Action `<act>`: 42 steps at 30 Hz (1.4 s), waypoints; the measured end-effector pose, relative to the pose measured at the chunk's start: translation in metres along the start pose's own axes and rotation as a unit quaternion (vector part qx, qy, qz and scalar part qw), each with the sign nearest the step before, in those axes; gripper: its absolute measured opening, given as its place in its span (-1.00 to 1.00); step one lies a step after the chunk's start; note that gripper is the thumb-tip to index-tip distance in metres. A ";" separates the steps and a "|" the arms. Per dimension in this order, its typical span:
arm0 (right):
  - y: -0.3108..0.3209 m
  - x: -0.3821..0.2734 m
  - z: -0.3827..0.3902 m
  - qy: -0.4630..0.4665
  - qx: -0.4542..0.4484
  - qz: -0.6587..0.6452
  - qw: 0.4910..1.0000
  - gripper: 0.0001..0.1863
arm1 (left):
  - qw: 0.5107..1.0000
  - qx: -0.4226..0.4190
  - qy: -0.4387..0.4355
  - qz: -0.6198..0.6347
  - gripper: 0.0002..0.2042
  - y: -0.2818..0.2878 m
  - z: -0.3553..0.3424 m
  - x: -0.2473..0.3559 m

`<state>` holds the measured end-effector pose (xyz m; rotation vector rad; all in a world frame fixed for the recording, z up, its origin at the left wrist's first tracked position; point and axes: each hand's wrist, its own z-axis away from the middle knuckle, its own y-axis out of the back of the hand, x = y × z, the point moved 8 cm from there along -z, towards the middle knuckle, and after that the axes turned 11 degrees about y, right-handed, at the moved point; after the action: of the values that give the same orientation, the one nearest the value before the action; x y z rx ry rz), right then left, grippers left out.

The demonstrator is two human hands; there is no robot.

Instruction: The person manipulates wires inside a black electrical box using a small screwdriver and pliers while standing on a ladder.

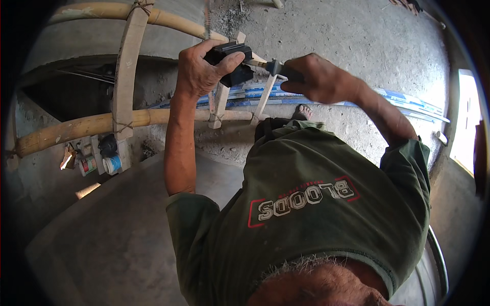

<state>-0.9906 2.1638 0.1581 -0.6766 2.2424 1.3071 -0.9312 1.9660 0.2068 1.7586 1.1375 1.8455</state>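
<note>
My left hand (198, 70) is closed around a black box-shaped piece (238, 76), with the thumb across its near side and the fingers behind it. My right hand (324, 80) grips the dark handle of a hand tool (277, 68). The tool's narrow front end reaches left toward the box. From this view I cannot tell whether it touches the box or what kind of tip it has. Both hands are raised above a bamboo ladder (81, 127) with wooden rungs tied to its poles.
A wide wooden rung (125, 76) lies left of my left hand. Blue-and-white wrapped lengths (275, 94) run along the rough floor beneath my hands. A blue-banded roll (112, 164) sits among small items at the left. A bright opening (464, 122) is at the far right.
</note>
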 end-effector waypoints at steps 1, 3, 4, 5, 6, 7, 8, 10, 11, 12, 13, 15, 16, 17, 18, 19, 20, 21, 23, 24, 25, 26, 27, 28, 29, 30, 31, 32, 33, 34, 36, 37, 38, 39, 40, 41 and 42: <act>0.010 -0.023 -0.004 0.115 0.067 0.102 0.986 -0.68 | 1.000 0.001 0.001 -0.001 -0.42 0.003 0.000 0.000; 0.007 -0.014 -0.007 0.003 -0.003 0.142 0.990 -0.78 | 0.997 -0.008 0.067 0.036 -0.46 0.012 -0.003 -0.010; 0.012 -0.015 -0.008 0.010 0.025 0.142 0.989 -0.79 | 0.989 -0.030 0.083 0.115 -0.51 0.012 -0.002 -0.016; 0.018 -0.015 -0.009 0.017 0.053 0.141 0.988 -0.79 | 0.990 -0.026 0.084 0.113 -0.51 0.014 0.000 -0.013; 0.020 -0.012 -0.008 0.024 0.071 0.092 0.993 -0.78 | 0.962 -0.056 0.145 0.227 -0.54 0.010 0.002 -0.017; 0.021 -0.007 -0.006 0.025 0.072 0.092 0.993 -0.78 | 0.916 -0.085 0.203 0.336 -0.57 0.002 0.005 -0.021; 0.016 -0.004 -0.004 0.036 0.057 0.016 0.998 -0.77 | 0.907 -0.072 0.205 0.362 -0.59 0.001 0.005 -0.024; 0.014 -0.007 -0.009 -0.038 -0.033 -0.094 0.994 -0.72 | 0.915 -0.071 0.194 0.348 -0.60 0.004 0.005 -0.026; 0.005 -0.003 -0.005 -0.038 -0.033 -0.095 0.994 -0.72 | 0.922 -0.071 0.182 0.334 -0.60 0.005 0.005 -0.025; 0.011 -0.010 -0.004 0.036 0.075 -0.082 0.993 -0.70 | 0.922 -0.073 0.182 0.334 -0.60 0.005 0.004 -0.024; 0.023 -0.019 0.001 0.109 0.181 -0.067 0.975 -0.67 | 0.919 -0.076 0.180 0.342 -0.61 0.006 0.003 -0.021; 0.025 -0.015 -0.014 0.030 0.077 -0.104 0.991 -0.69 | 0.916 -0.074 0.182 0.350 -0.61 0.009 0.005 -0.022; 0.015 -0.011 -0.019 -0.049 -0.028 -0.136 0.989 -0.70 | 0.928 -0.080 0.169 0.323 -0.60 0.011 0.005 -0.021; 0.014 -0.009 -0.020 -0.048 -0.030 -0.138 0.989 -0.70 | 0.938 -0.087 0.157 0.295 -0.59 0.012 0.006 -0.019; 0.016 -0.009 -0.021 -0.017 -0.018 -0.110 0.994 -0.70 | 0.938 -0.087 0.157 0.296 -0.59 0.011 0.006 -0.015; 0.017 -0.010 -0.022 0.014 -0.007 -0.082 0.997 -0.70 | 0.942 -0.087 0.156 0.285 -0.58 0.010 0.006 -0.007; 0.015 -0.008 -0.022 0.013 -0.007 -0.082 0.996 -0.70 | 0.945 -0.088 0.156 0.274 -0.56 0.009 0.006 -0.004; 0.013 -0.008 -0.022 0.025 -0.011 -0.090 0.996 -0.69 | 0.945 -0.087 0.156 0.274 -0.56 0.009 0.005 -0.005; 0.010 -0.010 -0.021 0.036 -0.015 -0.098 0.994 -0.66 | 0.963 -0.085 0.117 0.228 -0.53 0.011 0.004 -0.002; 0.010 -0.011 -0.022 0.044 -0.008 -0.099 0.994 -0.66 | 0.963 -0.084 0.117 0.228 -0.53 0.011 0.004 -0.002; 0.010 -0.013 -0.022 0.053 -0.001 -0.101 0.993 -0.66 | 0.963 -0.086 0.117 0.227 -0.52 0.009 0.004 0.000; 0.009 -0.012 -0.021 0.053 -0.001 -0.101 0.993 -0.66 | 0.963 -0.088 0.117 0.227 -0.51 0.008 0.004 0.002; 0.007 -0.012 -0.021 0.049 -0.001 -0.101 0.994 -0.67 | 0.963 -0.088 0.117 0.227 -0.51 0.007 0.005 0.004; 0.005 -0.011 -0.020 0.046 -0.002 -0.101 0.994 -0.67 | 0.963 -0.089 0.116 0.225 -0.50 0.007 0.005 0.007; 0.005 -0.012 -0.020 0.045 -0.002 -0.101 0.994 -0.67 | 0.964 -0.091 0.115 0.223 -0.49 0.006 0.005 0.008; 0.006 -0.014 -0.021 0.046 0.005 -0.107 0.993 -0.67 | 0.964 -0.091 0.115 0.223 -0.49 0.005 0.005 0.008; 0.008 -0.015 -0.021 0.046 0.011 -0.112 0.993 -0.68 | 0.965 -0.089 0.111 0.219 -0.48 0.005 0.005 0.008; 0.008 -0.016 -0.020 0.046 0.012 -0.112 0.993 -0.68 | 0.967 -0.086 0.106 0.215 -0.47 0.005 0.004 0.008; 0.008 -0.016 -0.020 0.047 0.011 -0.107 0.993 -0.69 | 0.967 -0.086 0.106 0.215 -0.47 0.004 0.003 0.006; 0.009 -0.017 -0.020 0.048 0.009 -0.101 0.994 -0.69 | 0.969 -0.086 0.101 0.211 -0.47 0.003 0.002 0.004; 0.010 -0.018 -0.020 0.050 0.014 -0.091 0.995 -0.70 | 0.970 -0.087 0.096 0.206 -0.46 0.002 0.002 0.002; 0.012 -0.018 -0.020 0.052 0.019 -0.080 0.995 -0.71 | 0.971 -0.083 0.091 0.203 -0.46 0.001 0.001 0.002; 0.013 -0.018 -0.019 0.051 0.019 -0.080 0.995 -0.71 | 0.973 -0.079 0.086 0.199 -0.46 0.002 0.001 0.003; 0.013 -0.019 -0.019 0.055 0.017 -0.078 0.995 -0.71 | 0.973 -0.079 0.087 0.199 -0.46 0.001 0.001 0.004; 0.014 -0.020 -0.019 0.058 0.015 -0.076 0.995 -0.71 | 0.972 -0.081 0.088 0.200 -0.47 0.001 0.002 0.006; 0.017 -0.021 -0.018 0.059 0.015 -0.076 0.995 -0.71 | 0.972 -0.084 0.090 0.201 -0.47 -0.001 0.002 0.007; 0.011 -0.015 -0.016 -0.007 -0.027 -0.154 0.988 -0.70 | 0.972 -0.082 0.089 0.199 -0.47 -0.002 0.002 0.007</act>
<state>-0.9882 2.1573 0.1815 -0.9855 1.9982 1.2161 -0.9314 1.9726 0.2100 1.8559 0.6943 2.2953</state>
